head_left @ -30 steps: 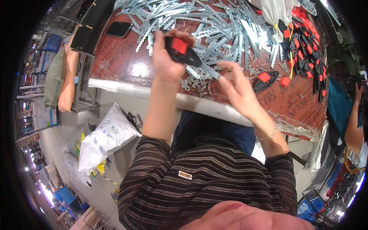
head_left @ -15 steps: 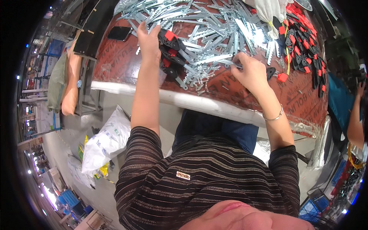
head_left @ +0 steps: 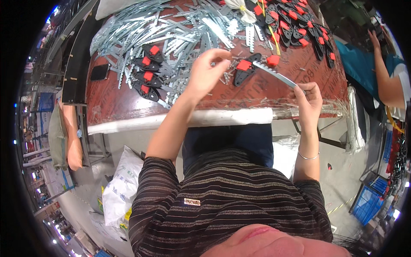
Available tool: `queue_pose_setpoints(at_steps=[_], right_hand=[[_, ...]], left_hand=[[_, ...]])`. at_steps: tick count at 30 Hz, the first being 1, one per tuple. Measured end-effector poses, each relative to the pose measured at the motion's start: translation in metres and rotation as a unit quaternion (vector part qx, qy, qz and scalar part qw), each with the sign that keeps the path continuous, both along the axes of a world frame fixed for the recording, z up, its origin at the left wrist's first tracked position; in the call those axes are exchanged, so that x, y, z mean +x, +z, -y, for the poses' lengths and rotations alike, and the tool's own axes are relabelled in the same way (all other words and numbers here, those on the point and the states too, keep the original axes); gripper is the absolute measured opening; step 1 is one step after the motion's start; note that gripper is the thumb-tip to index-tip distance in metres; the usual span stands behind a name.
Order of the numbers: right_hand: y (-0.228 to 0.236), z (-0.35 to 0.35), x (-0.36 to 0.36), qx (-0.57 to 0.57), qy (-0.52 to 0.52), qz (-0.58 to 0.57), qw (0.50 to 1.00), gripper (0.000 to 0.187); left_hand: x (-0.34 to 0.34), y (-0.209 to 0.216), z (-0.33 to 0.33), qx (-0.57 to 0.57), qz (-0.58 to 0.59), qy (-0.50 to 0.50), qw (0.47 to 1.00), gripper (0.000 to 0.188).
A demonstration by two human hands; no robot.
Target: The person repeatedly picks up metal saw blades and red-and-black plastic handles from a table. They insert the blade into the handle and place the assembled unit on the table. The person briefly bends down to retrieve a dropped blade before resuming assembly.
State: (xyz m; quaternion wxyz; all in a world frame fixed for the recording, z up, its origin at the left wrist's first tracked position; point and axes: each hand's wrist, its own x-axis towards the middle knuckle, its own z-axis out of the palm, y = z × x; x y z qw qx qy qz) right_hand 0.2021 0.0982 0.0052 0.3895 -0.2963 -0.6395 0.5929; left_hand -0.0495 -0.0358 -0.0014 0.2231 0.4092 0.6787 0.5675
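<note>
My right hand (head_left: pixel 309 98) pinches one end of a toothed metal strip (head_left: pixel 277 75) above the table's near right part. The strip's far end touches or overlaps a black plastic casing (head_left: pixel 244 78) with a red tab (head_left: pixel 244 65). Just left of that casing is my left hand (head_left: pixel 205 75), thumb and forefinger curled close together over small springs (head_left: pixel 225 78). Anything between those fingertips is too small to make out. Further left, several black casings with red tabs (head_left: pixel 147 76) lie overlapped, metal strips sticking out of them.
A large heap of metal strips (head_left: pixel 171 32) covers the table's far left and middle. More black-and-red casings (head_left: pixel 291 25) are piled at far right, beside a white bag (head_left: pixel 242 10). A phone (head_left: pixel 100 72) lies at left. Another person's arm (head_left: pixel 387 83) shows at right.
My left hand has left the overlapped casings and moved right to the springs. My right hand now holds a strip out to the right, over the single casing. The whole view has shifted.
</note>
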Motion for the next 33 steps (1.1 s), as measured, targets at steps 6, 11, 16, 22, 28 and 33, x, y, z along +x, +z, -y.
queue_pose_setpoints(at_steps=[6, 11, 16, 22, 28, 33], right_hand=[[-0.01, -0.001, 0.046, 0.157, -0.06, 0.248, 0.954, 0.012], [-0.013, 0.008, 0.038, 0.307, -0.045, 0.398, 0.863, 0.023], [-0.007, 0.014, 0.034, 0.215, -0.032, 0.315, 0.924, 0.015], [0.001, 0.048, 0.013, -0.008, 0.113, 0.108, 0.988, 0.019], [-0.001, 0.062, -0.003, -0.056, 0.145, 0.004, 0.988, 0.02], [0.007, 0.059, -0.015, -0.096, 0.118, 0.003, 0.988, 0.013]], left_hand=[[0.034, -0.002, -0.038, -0.112, -0.281, -0.027, 0.953, 0.047], [0.036, -0.005, -0.05, -0.189, -0.372, -0.034, 0.908, 0.057], [0.017, 0.006, -0.04, -0.069, 0.163, -0.04, 0.983, 0.037], [0.021, 0.017, -0.026, 0.133, 0.635, -0.018, 0.761, 0.014], [0.028, 0.024, -0.004, 0.145, 0.53, -0.075, 0.832, 0.021], [0.021, 0.029, 0.019, 0.028, 0.389, -0.14, 0.91, 0.048]])
